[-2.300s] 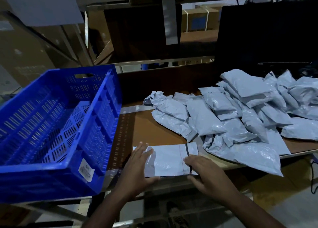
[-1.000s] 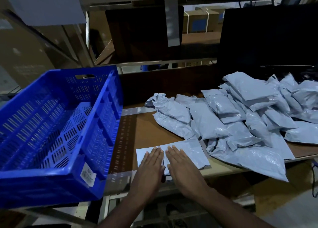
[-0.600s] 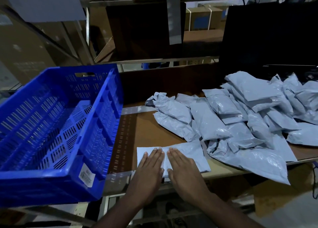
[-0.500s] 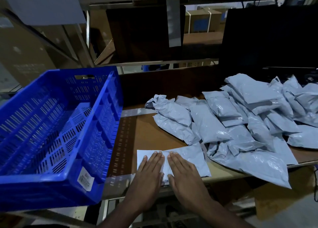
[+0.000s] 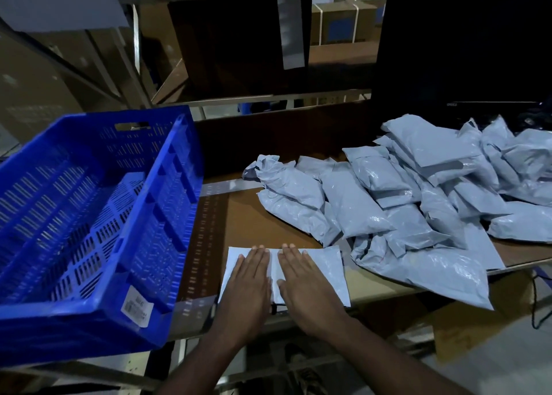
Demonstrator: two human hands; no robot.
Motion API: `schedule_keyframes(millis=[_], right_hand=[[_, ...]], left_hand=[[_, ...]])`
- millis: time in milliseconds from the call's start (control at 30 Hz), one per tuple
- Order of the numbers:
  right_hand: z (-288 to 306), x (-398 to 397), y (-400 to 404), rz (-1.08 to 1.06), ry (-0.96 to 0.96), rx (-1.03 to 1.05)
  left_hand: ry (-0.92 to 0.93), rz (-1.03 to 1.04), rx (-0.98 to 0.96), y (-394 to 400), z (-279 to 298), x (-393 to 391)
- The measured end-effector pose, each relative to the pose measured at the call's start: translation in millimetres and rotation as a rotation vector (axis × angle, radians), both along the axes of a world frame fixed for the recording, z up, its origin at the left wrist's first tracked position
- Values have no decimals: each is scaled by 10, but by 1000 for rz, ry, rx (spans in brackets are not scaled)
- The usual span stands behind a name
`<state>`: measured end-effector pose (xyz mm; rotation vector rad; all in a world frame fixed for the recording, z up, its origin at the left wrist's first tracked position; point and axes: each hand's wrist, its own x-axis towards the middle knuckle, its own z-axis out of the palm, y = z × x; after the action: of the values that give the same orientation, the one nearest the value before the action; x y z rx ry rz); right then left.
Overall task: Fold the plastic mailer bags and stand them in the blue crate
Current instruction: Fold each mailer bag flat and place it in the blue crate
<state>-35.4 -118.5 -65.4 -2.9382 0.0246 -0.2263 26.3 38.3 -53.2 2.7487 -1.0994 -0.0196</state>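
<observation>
A flat grey mailer bag [image 5: 324, 270] lies at the near edge of the brown table [image 5: 254, 218]. My left hand [image 5: 248, 281] and my right hand [image 5: 301, 281] lie side by side on it, fingers straight, palms pressing it flat. The blue crate [image 5: 98, 221] stands tilted at the left, and I see no bags inside it. A pile of stuffed grey mailer bags [image 5: 403, 203] covers the right part of the table.
A dark monitor [image 5: 463, 51] stands behind the pile at the right. Metal shelving [image 5: 137, 54] and cardboard boxes [image 5: 343, 21] fill the background. One large bag [image 5: 433, 275] hangs over the table's front edge at the right.
My hands came together from the ends of the bag to its middle, and its right part was folded over. In the last half second both hands stay pressed flat.
</observation>
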Motion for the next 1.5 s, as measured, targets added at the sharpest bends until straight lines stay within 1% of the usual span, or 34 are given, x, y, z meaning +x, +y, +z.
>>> schedule_keyframes(millis=[67, 133, 200, 267, 400, 467, 600, 667, 800, 833, 933, 1033, 1167, 1267, 1400, 1500], right_hand=[[-10, -35, -36, -41, 13, 31], [-18, -85, -94, -102, -3, 37], [7, -157, -166, -150, 0, 24], [44, -244, -255, -173, 49, 19], [82, -360, -375, -219, 108, 10], [103, -377, -385, -223, 123, 17], [138, -364, -378, -222, 141, 6], [176, -355, -340, -222, 119, 26], [247, -252, -127, -131, -10, 37], [236, -223, -91, -119, -19, 57], [198, -204, -93, -101, 47, 38], [183, -212, -103, -78, 54, -17], [155, -213, -115, -35, 91, -64], [122, -320, -172, -27, 67, -16], [91, -275, -215, -41, 119, 45], [80, -290, -287, -66, 104, 101]], left_hand=[[-46, 13, 11, 22, 11, -6], [-55, 31, 19, 31, 22, -19], [-36, 45, 13, 35, 8, -25], [-9, 54, -2, 41, 12, -36], [75, 103, -75, 58, 37, -21], [125, 145, -111, 87, 57, 8], [138, 184, -132, 94, 89, 10], [130, 223, -153, 21, 121, -29], [110, 282, -196, -210, 154, -162], [104, 273, -190, -247, 134, -189], [-18, 159, -170, -254, 92, -206], [-18, 16, -62, -182, 18, -163], [30, -20, -49, -117, 15, -180], [11, -29, -73, -44, 17, -199], [36, 4, -74, -68, 4, -153], [40, 18, -88, -47, -6, -141]])
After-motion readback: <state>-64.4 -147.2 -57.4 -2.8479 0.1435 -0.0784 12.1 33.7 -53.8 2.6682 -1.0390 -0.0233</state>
